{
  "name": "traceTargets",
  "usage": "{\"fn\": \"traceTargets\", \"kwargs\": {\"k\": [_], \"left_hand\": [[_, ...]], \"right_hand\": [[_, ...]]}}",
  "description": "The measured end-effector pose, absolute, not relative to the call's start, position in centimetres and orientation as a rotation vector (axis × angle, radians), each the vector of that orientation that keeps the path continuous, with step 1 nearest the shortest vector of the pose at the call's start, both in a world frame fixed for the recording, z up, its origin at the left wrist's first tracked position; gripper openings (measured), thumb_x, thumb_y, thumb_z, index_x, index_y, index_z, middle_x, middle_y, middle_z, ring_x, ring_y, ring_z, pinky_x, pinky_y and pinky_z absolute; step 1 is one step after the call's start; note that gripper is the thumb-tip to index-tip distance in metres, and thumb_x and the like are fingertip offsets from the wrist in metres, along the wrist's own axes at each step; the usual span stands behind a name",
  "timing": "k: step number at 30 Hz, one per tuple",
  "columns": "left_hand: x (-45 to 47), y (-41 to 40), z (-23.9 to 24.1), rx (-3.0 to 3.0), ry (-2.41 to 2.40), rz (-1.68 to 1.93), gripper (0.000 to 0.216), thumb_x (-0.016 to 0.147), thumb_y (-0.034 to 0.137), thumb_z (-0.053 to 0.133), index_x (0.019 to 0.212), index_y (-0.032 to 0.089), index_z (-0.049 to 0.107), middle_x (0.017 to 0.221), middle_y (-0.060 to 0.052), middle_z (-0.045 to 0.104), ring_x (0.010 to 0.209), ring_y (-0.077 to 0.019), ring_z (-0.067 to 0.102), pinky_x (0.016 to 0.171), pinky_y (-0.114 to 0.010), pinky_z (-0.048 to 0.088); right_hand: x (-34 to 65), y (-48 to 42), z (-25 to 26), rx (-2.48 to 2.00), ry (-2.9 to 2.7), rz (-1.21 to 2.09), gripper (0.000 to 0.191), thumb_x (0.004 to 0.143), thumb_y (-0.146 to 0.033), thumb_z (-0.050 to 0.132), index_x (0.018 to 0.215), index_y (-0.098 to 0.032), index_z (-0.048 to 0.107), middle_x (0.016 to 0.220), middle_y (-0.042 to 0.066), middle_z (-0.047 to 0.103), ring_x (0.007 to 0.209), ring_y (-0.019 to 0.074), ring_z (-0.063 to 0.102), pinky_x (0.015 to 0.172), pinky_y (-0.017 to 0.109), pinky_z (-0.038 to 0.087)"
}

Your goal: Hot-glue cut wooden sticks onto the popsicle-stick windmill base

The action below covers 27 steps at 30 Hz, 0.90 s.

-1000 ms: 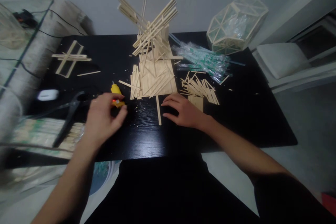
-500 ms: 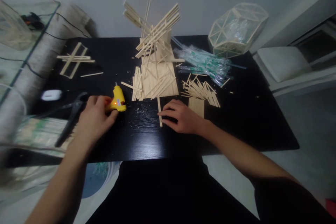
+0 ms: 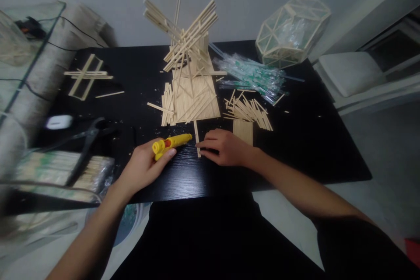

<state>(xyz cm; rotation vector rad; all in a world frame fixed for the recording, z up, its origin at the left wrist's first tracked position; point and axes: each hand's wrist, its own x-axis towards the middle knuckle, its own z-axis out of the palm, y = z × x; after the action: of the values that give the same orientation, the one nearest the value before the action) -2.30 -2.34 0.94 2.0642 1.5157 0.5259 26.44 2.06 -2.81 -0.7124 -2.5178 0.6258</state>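
Note:
My left hand (image 3: 142, 164) is closed around a yellow hot glue gun (image 3: 170, 142), its nozzle pointing right toward a narrow wooden stick piece (image 3: 197, 133). The thumb and fingertips of my right hand (image 3: 225, 148) pinch that piece near its lower end, on the black table. Just beyond it lies a panel of sticks laid side by side (image 3: 197, 107), with loose sticks on top. Behind the panel stands a wooden stick model with crossed blades (image 3: 187, 46). A small square stick panel (image 3: 243, 132) sits beside my right hand, partly hidden by it.
Loose short sticks (image 3: 252, 113) are heaped at the right, near plastic-wrapped green-and-clear packets (image 3: 249, 74). A faceted frame (image 3: 292, 30) stands at the back right. Pliers (image 3: 88, 138), a white case (image 3: 59, 122) and a crossed stick frame (image 3: 85, 76) lie at the left.
My left hand has lifted the glue gun and brought it right, turning its nozzle from pointing away toward the stick piece. My right hand keeps its pinch. The view has shifted slightly.

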Motion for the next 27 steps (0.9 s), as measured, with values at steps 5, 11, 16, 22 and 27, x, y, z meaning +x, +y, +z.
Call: {"fn": "traceTargets", "kwargs": {"k": [5, 11, 16, 22, 27], "left_hand": [[-1.95, -2.27, 0.95, 2.091, 1.489, 0.539, 0.033, 0.101, 0.05, 0.054, 0.082, 0.024, 0.062, 0.077, -0.001, 0.069, 0.065, -0.0192, 0.066, 0.066, -0.032, 0.052], [-1.73, -2.13, 0.86, 2.101, 1.482, 0.546, 0.031, 0.101, 0.048, 0.055, 0.085, 0.023, 0.065, 0.078, -0.001, 0.071, 0.066, -0.0192, 0.067, 0.07, -0.031, 0.055], [-1.74, -2.14, 0.75, 2.119, 1.494, 0.531, 0.033, 0.102, 0.048, 0.055, 0.086, 0.022, 0.066, 0.078, -0.001, 0.071, 0.067, -0.0188, 0.067, 0.07, -0.03, 0.055], [-1.64, -2.18, 0.74, 2.116, 1.493, 0.519, 0.032, 0.102, 0.049, 0.054, 0.093, 0.023, 0.07, 0.083, -0.002, 0.074, 0.072, -0.0204, 0.07, 0.074, -0.031, 0.057], [-1.72, -2.16, 0.64, 2.115, 1.504, 0.525, 0.033, 0.102, 0.049, 0.054, 0.09, 0.023, 0.07, 0.082, -0.003, 0.073, 0.071, -0.0208, 0.07, 0.073, -0.032, 0.057]], "right_hand": [[26.41, 2.22, -3.0, -0.708, -2.544, 0.572, 0.026, 0.106, -0.028, 0.058, 0.115, -0.014, 0.079, 0.096, 0.011, 0.074, 0.086, 0.0208, 0.065, 0.084, 0.035, 0.052], [26.42, 2.14, -3.03, -0.705, -2.532, 0.578, 0.026, 0.107, -0.028, 0.059, 0.115, -0.013, 0.079, 0.094, 0.01, 0.074, 0.086, 0.0202, 0.065, 0.084, 0.035, 0.051], [26.46, 2.1, -2.96, -0.709, -2.535, 0.573, 0.026, 0.107, -0.028, 0.059, 0.116, -0.014, 0.078, 0.094, 0.009, 0.074, 0.086, 0.0198, 0.065, 0.084, 0.034, 0.05], [26.45, 2.09, -2.95, -0.72, -2.534, 0.577, 0.026, 0.108, -0.029, 0.058, 0.115, -0.015, 0.078, 0.093, 0.009, 0.074, 0.086, 0.0199, 0.065, 0.083, 0.034, 0.049], [26.46, 2.09, -2.95, -0.734, -2.55, 0.589, 0.026, 0.108, -0.028, 0.057, 0.116, -0.015, 0.078, 0.095, 0.009, 0.074, 0.088, 0.0198, 0.065, 0.086, 0.034, 0.049]]}}
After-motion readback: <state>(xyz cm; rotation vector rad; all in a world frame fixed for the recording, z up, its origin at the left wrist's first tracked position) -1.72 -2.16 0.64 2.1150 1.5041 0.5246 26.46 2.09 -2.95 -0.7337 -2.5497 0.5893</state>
